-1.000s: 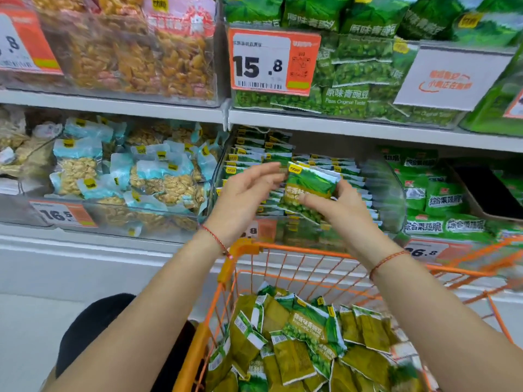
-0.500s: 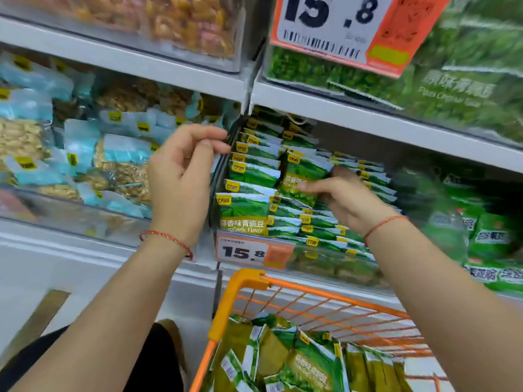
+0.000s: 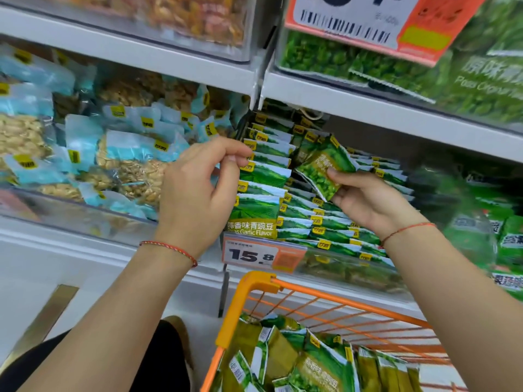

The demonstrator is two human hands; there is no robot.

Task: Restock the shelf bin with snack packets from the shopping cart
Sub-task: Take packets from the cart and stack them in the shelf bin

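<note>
So we're up at the shelf bin (image 3: pixel 334 267) of garlic-flavour pea packets, the clear one with the 15.8 price tag (image 3: pixel 263 254) on its front. Our right hand (image 3: pixel 368 202) has its fingers and thumb curled round one green snack packet (image 3: pixel 324 168), gripping it by the lower end; the packet sits tilted, just above the rows of packets (image 3: pixel 263 176) already standing in the bin. Our left hand (image 3: pixel 198 188) is at the left edge of those rows, fingers bent, with thumb and forefinger closed together at the top corner of one of the upright packets. Looks like a pinch on it, but the tips partly cover the spot, so we can't swear to it. Below us is the orange shopping cart (image 3: pixel 249 290) with a heap of the same green packets (image 3: pixel 311 360) lying loose inside. Blue-topped nut packs (image 3: pixel 85 142) fill the bin to the left.
</note>
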